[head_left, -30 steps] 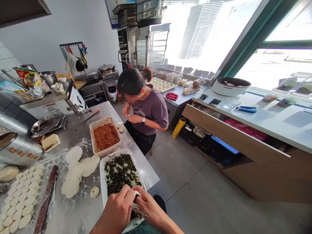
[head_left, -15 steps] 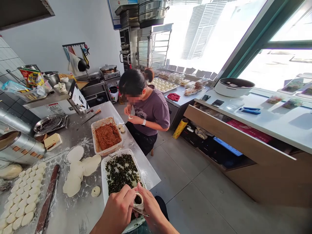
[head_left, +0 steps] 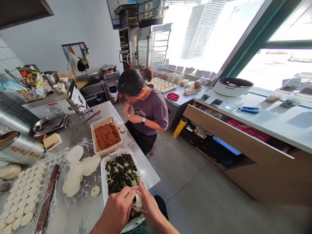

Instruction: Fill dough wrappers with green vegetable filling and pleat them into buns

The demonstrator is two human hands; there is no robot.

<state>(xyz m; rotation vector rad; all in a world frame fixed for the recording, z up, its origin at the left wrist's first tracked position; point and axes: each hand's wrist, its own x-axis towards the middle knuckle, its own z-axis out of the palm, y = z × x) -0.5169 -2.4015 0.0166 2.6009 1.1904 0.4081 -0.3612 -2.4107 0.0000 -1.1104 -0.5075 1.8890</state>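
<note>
White dough [head_left: 138, 199], gathered into a small pouch with a dark opening, sits between two bare hands held close together. The left hand [head_left: 119, 204] has its fingers bunched against the pouch's left side; the right hand [head_left: 151, 206] is cupped around the other side. A thin flat strip juts out below the dough, too small to identify. Directly beneath the hands, and reaching away past the fingertips, is a white tray [head_left: 103, 182] of chopped dark green filling [head_left: 119, 172]. Farther beyond the hands stands a tub [head_left: 93, 140] of red-brown filling [head_left: 106, 136]. To the left of the left hand, near the tray, one round bun [head_left: 95, 191] rests on the steel table [head_left: 80, 214]. Farther left lie overlapping flat wrappers [head_left: 71, 186], then a dark rolling pin [head_left: 48, 200], then rows of pale dough pieces [head_left: 25, 198]. Ahead of the hands, beyond the table's edge, a co-worker [head_left: 154, 109] in a purple T-shirt bends over a small pale piece held in their fingers.
</note>
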